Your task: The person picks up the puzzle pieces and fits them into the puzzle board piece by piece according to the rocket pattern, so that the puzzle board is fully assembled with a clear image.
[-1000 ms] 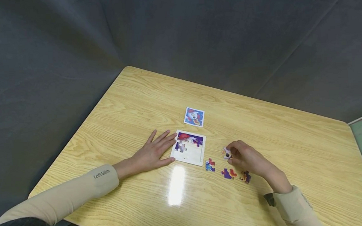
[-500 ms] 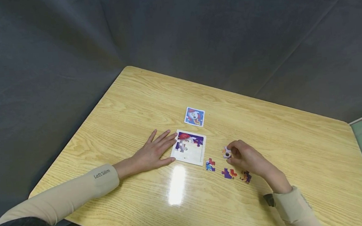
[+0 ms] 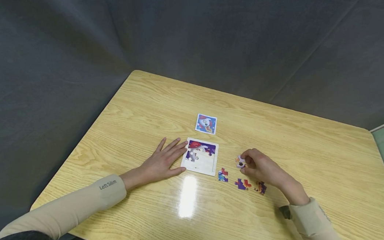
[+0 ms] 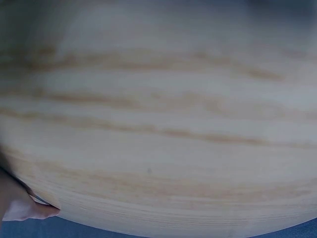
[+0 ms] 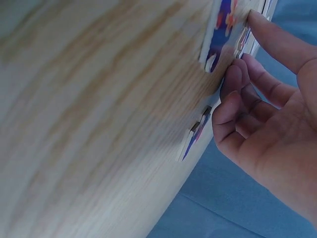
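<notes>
In the head view my left hand (image 3: 163, 163) lies flat with spread fingers, its fingertips and thumb resting on the left edge of a square puzzle board (image 3: 199, 168). The board's upper part and a spot at middle left carry picture pieces; the rest is bare white. My right hand (image 3: 261, 167) pinches a white puzzle piece with a dark round eye (image 3: 240, 162) between thumb and fingers, at table level. Part of that piece is hidden by the fingers. Closer to me lie a red and blue piece (image 3: 223, 175), a purple and red piece (image 3: 242, 184) and a dark orange-patterned piece (image 3: 260, 188).
A small square picture card (image 3: 206, 124) showing a white figure lies just beyond the board. Everything rests on a wood-grain table (image 3: 145, 115), with a dark curtain (image 3: 240, 40) behind it. The left wrist view shows mostly table surface and a bit of the hand (image 4: 29, 208).
</notes>
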A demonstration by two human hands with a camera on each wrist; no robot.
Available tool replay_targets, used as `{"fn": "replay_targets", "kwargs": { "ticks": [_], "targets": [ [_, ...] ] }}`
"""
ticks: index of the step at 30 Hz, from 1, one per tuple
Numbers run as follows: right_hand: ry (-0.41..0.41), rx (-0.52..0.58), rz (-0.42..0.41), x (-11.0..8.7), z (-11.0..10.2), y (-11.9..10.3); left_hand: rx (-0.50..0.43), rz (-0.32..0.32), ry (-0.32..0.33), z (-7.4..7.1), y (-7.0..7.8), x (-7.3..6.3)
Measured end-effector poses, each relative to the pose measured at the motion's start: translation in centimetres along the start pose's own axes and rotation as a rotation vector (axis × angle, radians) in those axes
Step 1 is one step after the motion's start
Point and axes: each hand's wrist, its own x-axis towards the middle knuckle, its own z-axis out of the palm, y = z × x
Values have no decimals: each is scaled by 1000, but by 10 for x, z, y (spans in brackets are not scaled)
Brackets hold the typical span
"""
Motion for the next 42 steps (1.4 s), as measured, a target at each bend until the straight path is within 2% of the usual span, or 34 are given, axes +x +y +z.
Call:
{"fn": "replay_targets", "kwargs": {
  "ticks": [12,31,39,42],
  "targets": [
    [33,10,-13,-1,1,0,-2,2,7,0,1,1],
    [22,41,17,-2,6,-2,-1,-8,-19,-1,1,0],
    [63,21,-1,-1,5,-3,-11,-22,-30,-1,1,0],
    [75,0,24,-1,4,-5,-7,-20,-25,0,1,0]
  ]
}}
